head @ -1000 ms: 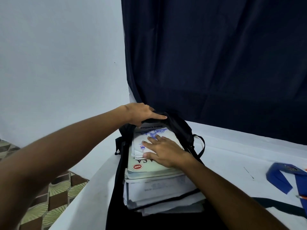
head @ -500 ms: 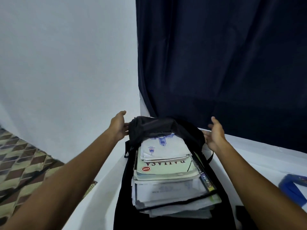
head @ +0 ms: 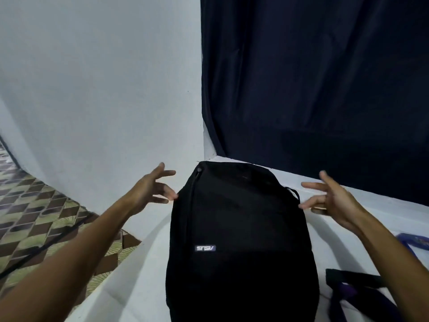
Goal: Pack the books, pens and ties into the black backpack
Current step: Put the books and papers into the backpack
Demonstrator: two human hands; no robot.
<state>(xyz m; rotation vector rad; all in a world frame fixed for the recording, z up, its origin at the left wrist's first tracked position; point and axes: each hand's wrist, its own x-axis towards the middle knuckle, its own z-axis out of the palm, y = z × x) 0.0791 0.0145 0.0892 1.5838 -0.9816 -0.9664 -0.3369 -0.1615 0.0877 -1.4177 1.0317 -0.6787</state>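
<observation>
a: a black backpack (head: 239,238) lies flat on a white table (head: 139,275), its front panel facing up, filling the frame from the centre down to 6 o'clock. a small white logo patch (head: 205,248) sits on the panel and reads upside down from here.

b: and the hands?

a: the left hand (head: 148,189) hangs at 9 o'clock of the bag's top, fingers spread and loosely bent. two fingertips (head: 173,196) reach the bag's left edge; whether they touch the cloth or stop just short, i cannot tell. it grips nothing.

b: the right one?

a: the right hand (head: 332,201) is at 3 o'clock of the bag, palm turned inward, fingers splayed apart, holding nothing. its lowest fingertips come just beside the bag's right edge, near a small black strap loop (head: 293,192).

b: is the bag shut?

a: the flap covers the whole top; no opening shows. a zip line (head: 193,189) runs down the upper left side.

b: anything else on the table?

a: at 4 o'clock of the bag, a dark strip with a purple band (head: 352,289) lies near the lower right edge. further out at 3 o'clock, partly behind the right forearm, a blue tie (head: 415,240) rests on the white surface.

b: the setting?

a: a dark blue curtain (head: 313,89) hangs at 12 to 2 o'clock, a pale wall (head: 104,89) at 10, and a patterned tile floor (head: 34,217) at 8 o'clock.
</observation>
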